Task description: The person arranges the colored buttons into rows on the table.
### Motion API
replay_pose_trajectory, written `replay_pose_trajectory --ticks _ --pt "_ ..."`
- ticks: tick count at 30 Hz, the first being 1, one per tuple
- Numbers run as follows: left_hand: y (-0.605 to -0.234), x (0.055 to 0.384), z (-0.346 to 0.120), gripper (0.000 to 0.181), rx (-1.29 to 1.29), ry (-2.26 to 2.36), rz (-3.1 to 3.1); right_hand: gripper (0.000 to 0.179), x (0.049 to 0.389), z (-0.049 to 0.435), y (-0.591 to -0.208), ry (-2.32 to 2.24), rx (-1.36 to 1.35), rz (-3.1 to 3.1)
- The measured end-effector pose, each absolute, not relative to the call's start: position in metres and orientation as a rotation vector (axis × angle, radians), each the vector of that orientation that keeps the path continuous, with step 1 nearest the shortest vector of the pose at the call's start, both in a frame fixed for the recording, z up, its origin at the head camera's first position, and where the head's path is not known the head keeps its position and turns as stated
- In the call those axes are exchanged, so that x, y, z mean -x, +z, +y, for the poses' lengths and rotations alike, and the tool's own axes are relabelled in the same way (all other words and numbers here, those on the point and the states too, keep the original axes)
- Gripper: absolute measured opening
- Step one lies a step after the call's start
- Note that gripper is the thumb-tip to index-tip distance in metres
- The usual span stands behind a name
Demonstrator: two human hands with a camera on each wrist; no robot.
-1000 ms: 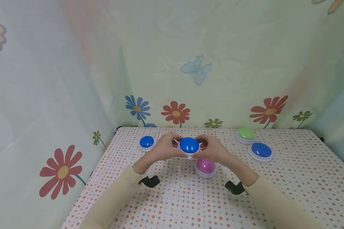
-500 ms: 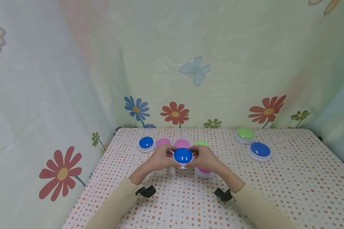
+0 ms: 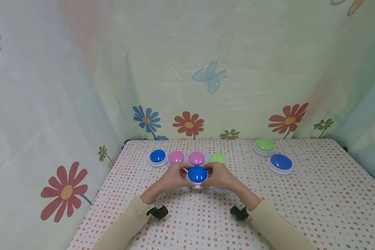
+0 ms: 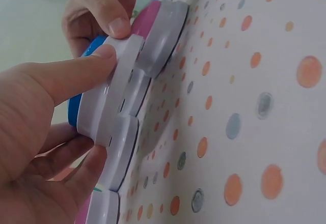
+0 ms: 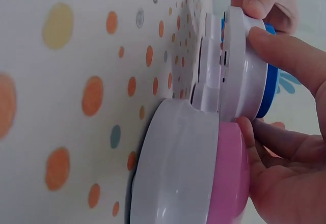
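Observation:
Both hands hold a blue push button [image 3: 197, 174] with a white round base, raised a little off the table with its dome up. My left hand [image 3: 174, 176] grips the left side of the base, thumb at the near edge. From the other side my right hand [image 3: 221, 176] pinches it the same way. Below the right hand is a pink push button [image 5: 232, 178], of which the head view shows only the white base. Just behind the held one stand a pink push button [image 3: 176, 157], a second pink push button [image 3: 196, 158] and a green push button [image 3: 218, 158].
A blue push button [image 3: 157, 156] ends the row at the left. Further right stand another green push button [image 3: 265, 144] and another blue push button [image 3: 281, 161]. The table [image 3: 187, 222] wears a dotted cover; a flowered curtain [image 3: 162, 69] hangs behind and at the sides.
Both hands have brought the blue push button toward me, down and slightly left. The pink and green ones behind it have come into sight; the pink one under my right hand is more covered.

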State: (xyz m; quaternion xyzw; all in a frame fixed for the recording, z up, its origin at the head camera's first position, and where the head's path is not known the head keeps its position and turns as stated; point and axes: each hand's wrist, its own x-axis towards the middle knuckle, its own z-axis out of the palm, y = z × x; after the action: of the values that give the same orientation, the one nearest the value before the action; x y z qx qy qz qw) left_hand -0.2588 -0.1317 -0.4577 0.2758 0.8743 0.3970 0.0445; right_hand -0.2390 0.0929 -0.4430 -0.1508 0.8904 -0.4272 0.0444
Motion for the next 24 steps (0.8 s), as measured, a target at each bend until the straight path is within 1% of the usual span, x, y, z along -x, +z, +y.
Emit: replay_pose_trajectory --ticks 13,18,24 --pt "-0.466 0.264 -0.135 0.066 -0.855 1.219 2.628 0.063 0.245 0.093 -0.45 -1.142 0.515 2.832" --pt "-0.469 0.265 -0.136 0.067 -0.868 1.227 2.604 0.059 0.248 0.096 -0.454 -1.168 0.563 2.791" --pt "-0.473 0.266 -0.137 0.067 -0.885 1.208 2.625 0.058 0.252 0.098 -0.455 -1.182 0.545 2.745"
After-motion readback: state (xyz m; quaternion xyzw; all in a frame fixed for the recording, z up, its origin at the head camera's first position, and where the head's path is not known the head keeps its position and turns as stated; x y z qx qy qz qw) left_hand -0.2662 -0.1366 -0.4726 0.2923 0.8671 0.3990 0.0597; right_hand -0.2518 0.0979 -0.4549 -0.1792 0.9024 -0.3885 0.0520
